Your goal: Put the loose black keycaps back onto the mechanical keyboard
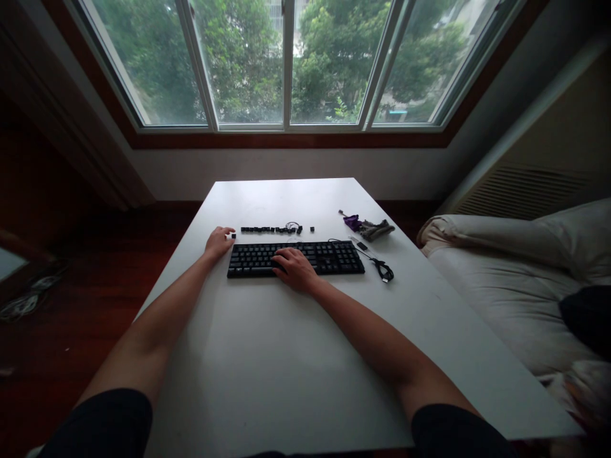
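Note:
A black keyboard (255,259) lies across the white table, its cable side away from me. My left hand (220,242) is beyond its left end, with thumb and forefinger at either side of a small black keycap (233,236); contact is hard to make out. Over the middle of the keyboard rests my right hand (294,270), fingers stretched across the keys and thumb at the front edge. Behind the keyboard, a row of loose black keycaps (265,229) ends at a thin wire loop (293,225). One separate keycap (312,229) sits farther right.
On the white table (267,356), a purple and grey cloth bundle (375,229) lies at the back right. Below it is a coiled black cable (383,270) with a plug. A beige sofa (482,292) stands to the right, and a window (286,63) is ahead.

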Demonstrator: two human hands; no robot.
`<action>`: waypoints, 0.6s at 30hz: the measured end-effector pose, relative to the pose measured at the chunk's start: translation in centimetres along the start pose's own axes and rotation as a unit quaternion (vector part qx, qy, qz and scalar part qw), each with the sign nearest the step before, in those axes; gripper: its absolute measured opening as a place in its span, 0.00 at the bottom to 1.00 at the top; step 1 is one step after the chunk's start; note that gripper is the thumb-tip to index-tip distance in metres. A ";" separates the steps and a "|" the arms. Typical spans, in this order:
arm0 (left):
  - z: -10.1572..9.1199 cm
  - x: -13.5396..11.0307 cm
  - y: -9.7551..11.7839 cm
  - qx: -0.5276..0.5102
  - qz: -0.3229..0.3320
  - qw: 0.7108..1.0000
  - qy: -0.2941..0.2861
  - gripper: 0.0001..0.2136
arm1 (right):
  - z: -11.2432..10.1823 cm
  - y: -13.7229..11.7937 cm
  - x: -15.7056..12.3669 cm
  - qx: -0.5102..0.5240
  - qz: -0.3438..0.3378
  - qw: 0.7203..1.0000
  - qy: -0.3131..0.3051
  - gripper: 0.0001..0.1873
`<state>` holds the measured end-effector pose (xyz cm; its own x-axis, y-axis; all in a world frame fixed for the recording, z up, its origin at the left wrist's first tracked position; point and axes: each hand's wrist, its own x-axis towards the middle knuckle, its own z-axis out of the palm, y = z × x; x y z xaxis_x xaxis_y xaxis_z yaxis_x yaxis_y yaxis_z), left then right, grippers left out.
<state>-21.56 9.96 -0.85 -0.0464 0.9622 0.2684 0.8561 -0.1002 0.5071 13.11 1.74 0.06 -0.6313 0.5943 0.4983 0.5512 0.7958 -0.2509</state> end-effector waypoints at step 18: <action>-3.7 -0.6 0.2 0.004 0.048 0.995 -0.091 0.17 | 0.2 0.1 -0.1 -0.003 -0.003 1.000 -0.001 0.17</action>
<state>-23.26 8.40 2.06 0.1301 0.9781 0.1625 0.8558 -0.1936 0.4798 13.12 1.79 -0.13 -0.6352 0.5899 0.4985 0.5508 0.7984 -0.2430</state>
